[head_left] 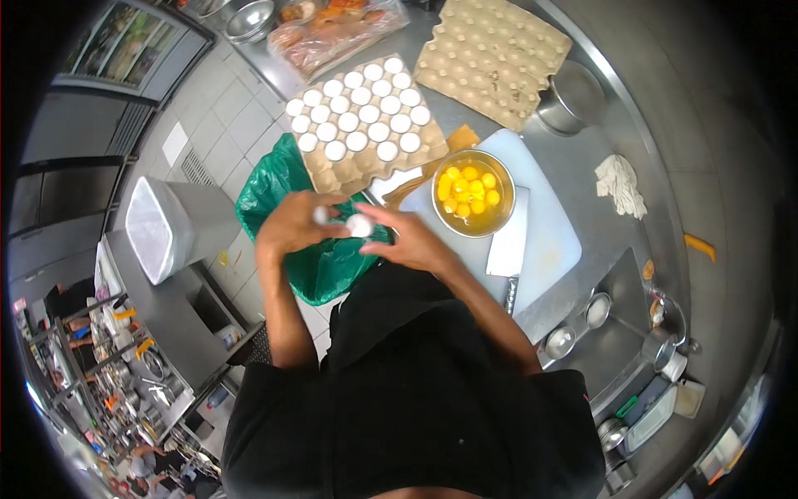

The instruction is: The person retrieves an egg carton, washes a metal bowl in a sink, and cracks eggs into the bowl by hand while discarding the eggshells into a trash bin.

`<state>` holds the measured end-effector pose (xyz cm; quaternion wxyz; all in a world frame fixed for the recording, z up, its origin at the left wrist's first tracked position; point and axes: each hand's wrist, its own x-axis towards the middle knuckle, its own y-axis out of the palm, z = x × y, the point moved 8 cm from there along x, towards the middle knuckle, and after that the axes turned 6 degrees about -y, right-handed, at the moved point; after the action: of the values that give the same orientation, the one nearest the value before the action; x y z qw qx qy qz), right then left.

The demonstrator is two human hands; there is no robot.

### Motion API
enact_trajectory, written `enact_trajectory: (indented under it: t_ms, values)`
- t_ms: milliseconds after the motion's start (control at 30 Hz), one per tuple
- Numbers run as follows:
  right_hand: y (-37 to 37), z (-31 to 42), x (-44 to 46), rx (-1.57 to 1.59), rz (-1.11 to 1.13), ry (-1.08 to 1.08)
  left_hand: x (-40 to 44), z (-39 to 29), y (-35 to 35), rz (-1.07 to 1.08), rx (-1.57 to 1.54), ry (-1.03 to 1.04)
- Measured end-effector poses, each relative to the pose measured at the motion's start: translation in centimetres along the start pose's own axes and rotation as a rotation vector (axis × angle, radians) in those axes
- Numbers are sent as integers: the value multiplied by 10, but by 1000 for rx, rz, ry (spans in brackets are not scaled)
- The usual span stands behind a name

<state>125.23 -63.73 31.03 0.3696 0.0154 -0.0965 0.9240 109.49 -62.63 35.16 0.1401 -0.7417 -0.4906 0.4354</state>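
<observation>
A white eggshell [359,224] sits in the space between your two hands, at the tips of your right fingers and beside your left thumb; blur hides whether it is whole or broken. Your right hand [407,239] curves its finger and thumb around it, spread apart, and I cannot tell whether they grip it. Your left hand [295,223] grasps a second, blurred white shell [321,215] between its bent fingers and thumb. Under both hands opens a green plastic bag [312,270], its edges spread wide.

Just beyond the bag, a cardboard egg tray [339,178] bears rows of white eggs [356,140], its cups nearest you showing bare cardboard. To the right of your hands, a steel bowl [502,214] holds many yellow yolks [470,188]. It stands on a white cutting board [549,233], where a broad-bladed cleaver [507,241] lies just beside it, handle toward you.

Farther off, another cardboard egg tray [490,54] lies next to a round steel pot [572,98]. A crumpled white cloth [620,185] rests on the steel counter [561,170] beyond the board. Nearer your right arm are the sink [611,333] and two round strainers [561,341]. To your left stands a bin with a clear liner [151,233].
</observation>
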Motion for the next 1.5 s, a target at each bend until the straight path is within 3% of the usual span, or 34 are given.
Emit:
enact_trajectory:
  t_ms: [33, 100, 167, 233, 333, 400, 433, 467, 500, 533, 633, 767, 900, 967, 1000, 1033, 1067, 1133, 1167, 1233, 1367, 1433, 1500]
  values:
    - [21, -5, 12, -119, 119, 11, -12, 26, -10, -26, 18, -138]
    - [46, -10, 25, -142, 45, -158, -20, 56, -12, -97, 85, -275]
    - [45, 11, 39, -9, 10, -107, -17, 64, -4, -211, -428, -337]
    - [44, 12, 41, 123, -26, -33, 13, 81, 30, -361, -504, 10]
    - [10, -23, 30, 46, -175, 119, 29, 49, 42, -283, -623, -38]
    - [-16, -18, 10, 127, -325, 33, 41, 30, 50, -33, -937, -211]
    - [-27, -13, 0, 153, -374, -27, 56, 18, 42, -38, -779, -170]
    - [-38, -14, -11, 142, -379, -27, 78, 21, 29, -358, -378, -7]
    - [-51, -30, -28, 382, -486, 86, 88, 13, 27, -663, 36, 156]
    - [-58, -47, -46, 628, -592, 201, 97, 5, 28, -658, 33, 167]
    - [-74, -54, -70, 893, -617, 154, 125, -18, 45, -532, 300, 104]
    - [-90, -43, -94, 947, -833, 213, 133, -23, 50, -582, 339, 178]
    - [-118, -44, -104, 950, -914, 62, 117, -37, 39, -613, 280, 106]
    - [-137, -24, -107, 342, -951, 236, 113, -52, 61, -280, -620, 249]
    - [-143, -10, -101, 304, -948, 217, 110, -59, 71, -280, -619, 247]
    - [-148, -1, -95, 304, -948, 214, 112, -69, 88, -143, -786, 270]
    - [-157, 21, -89, 87, -922, 105, 112, -82, 101, 1, -951, 292]
    - [-169, 74, -80, -286, -970, -140, 107, -101, 109, 34, -986, 307]
    - [-170, 81, -79, -287, -972, -139, 104, -111, 110, 63, -1020, 321]
    - [-161, 111, -77, -752, -940, -241, 102, -123, 111, 81, -1033, 353]
    - [-161, 70, -79, -586, -809, -59, 105, -130, 120, 95, -1005, 367]
    - [-170, 51, -96, -477, -910, -55, 104, -128, 124, 89, -948, 341]
    - [-177, 5, -107, 177, -944, 131, 101, -136, 121, 127, -1027, 390]
